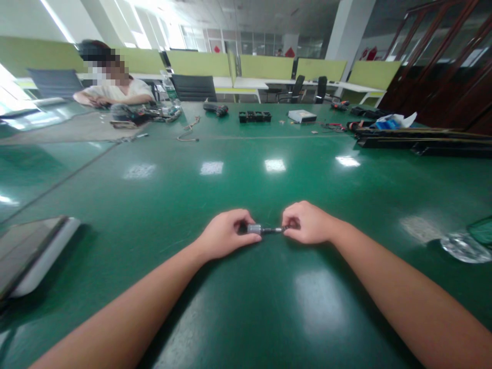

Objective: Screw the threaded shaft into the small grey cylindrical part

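The slim tool [254, 229] is held level just above or on the glossy green tabletop [246, 189], which cannot be told. Its thick, grey, cylindrical end is being pinched by thumb and forefinger of the left hand [223, 233]; its thin, bright end is gripped by the tightly curled fingertips of the right hand [309, 223], though whether a separate dark piece is pinched there cannot be told. Left of the tool, a flat slab [49, 266] with a smooth, rounded pale edge is seen; well to its right, a ribbed, transparent bottle [467, 248] is laid. Far beyond the tool, a blocky black part [254, 117], a boxy white case [302, 116] and long black strips [423, 141] are spread; beyond it to the left, a person [144, 91] is seated.
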A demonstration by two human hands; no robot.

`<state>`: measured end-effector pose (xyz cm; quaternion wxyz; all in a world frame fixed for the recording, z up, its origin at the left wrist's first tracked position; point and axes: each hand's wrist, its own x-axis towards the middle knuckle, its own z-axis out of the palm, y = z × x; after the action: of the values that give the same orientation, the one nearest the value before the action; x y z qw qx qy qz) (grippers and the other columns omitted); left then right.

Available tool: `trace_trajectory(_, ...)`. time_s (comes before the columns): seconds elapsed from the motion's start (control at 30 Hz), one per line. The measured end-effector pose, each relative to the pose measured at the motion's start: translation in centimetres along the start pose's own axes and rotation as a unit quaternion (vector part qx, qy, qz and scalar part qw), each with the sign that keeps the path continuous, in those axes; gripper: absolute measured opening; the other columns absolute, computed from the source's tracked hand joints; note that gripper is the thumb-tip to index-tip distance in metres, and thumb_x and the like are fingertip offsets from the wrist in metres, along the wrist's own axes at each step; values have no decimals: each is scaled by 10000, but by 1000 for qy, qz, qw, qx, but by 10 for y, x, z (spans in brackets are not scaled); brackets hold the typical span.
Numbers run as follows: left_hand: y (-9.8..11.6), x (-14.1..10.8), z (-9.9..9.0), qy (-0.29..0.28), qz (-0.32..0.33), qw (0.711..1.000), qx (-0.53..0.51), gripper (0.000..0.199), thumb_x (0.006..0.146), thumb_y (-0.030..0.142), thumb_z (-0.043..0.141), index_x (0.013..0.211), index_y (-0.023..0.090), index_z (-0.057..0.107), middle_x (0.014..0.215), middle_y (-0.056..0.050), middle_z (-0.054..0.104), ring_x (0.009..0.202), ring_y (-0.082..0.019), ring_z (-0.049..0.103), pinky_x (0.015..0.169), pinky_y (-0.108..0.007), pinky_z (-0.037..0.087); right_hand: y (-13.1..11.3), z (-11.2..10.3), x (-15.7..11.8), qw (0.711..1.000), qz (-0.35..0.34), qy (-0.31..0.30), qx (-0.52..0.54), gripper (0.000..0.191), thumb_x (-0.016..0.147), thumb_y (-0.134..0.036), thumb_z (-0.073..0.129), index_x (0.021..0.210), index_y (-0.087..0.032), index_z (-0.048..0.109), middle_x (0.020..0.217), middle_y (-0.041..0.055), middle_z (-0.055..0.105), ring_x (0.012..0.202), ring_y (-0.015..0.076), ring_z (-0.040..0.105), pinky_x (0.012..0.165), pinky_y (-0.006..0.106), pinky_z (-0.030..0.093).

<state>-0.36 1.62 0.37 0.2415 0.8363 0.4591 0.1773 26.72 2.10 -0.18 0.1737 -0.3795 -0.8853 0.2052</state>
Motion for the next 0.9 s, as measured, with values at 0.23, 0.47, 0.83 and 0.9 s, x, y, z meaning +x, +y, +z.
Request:
trace_trajectory(0.23, -1, 0, 0, -1, -1, 1000, 2, 343, 762, 524, 750, 884, 208, 703, 742, 29, 617, 639, -134, 503, 591, -247, 348, -2, -1, 0, 1000, 2, 4, 10, 25, 717, -147, 689, 736, -164, 691, 653, -13, 631, 599, 104, 544, 575, 216, 389)
trace_trajectory(0.47, -1, 0, 0, 0, 0, 1000, -1, 346, 760, 530, 748, 886, 211, 707, 740, 27, 618, 640, -135, 505, 589, -248, 349, -3, -1, 0, 1000, 5, 4, 15, 30, 717, -140, 688, 739, -160, 695, 648, -13, 630, 590, 102, 541, 564, 214, 387)
trace_trajectory(0.83, 0, 0, 0, 1, -3, 1000, 4, 363, 758, 540, 748, 881, 202, 700, 724, 22, 616, 630, -137, 501, 579, -243, 338, -5, 0, 1, 1000, -12, 5, 7, 35, 717, -137, 698, 743, -159, 693, 668, -4, 642, 615, 113, 547, 596, 227, 394)
trace_trajectory(0.9, 1, 0, 0, 1, -5, 1000, 3, 361, 753, 535, 753, 879, 201, 698, 723, 22, 616, 630, -138, 500, 577, -241, 335, -7, 4, 2, 1000, -20, 16, 5, 25, 723, -145, 707, 738, -159, 693, 668, -3, 638, 623, 118, 545, 615, 236, 396)
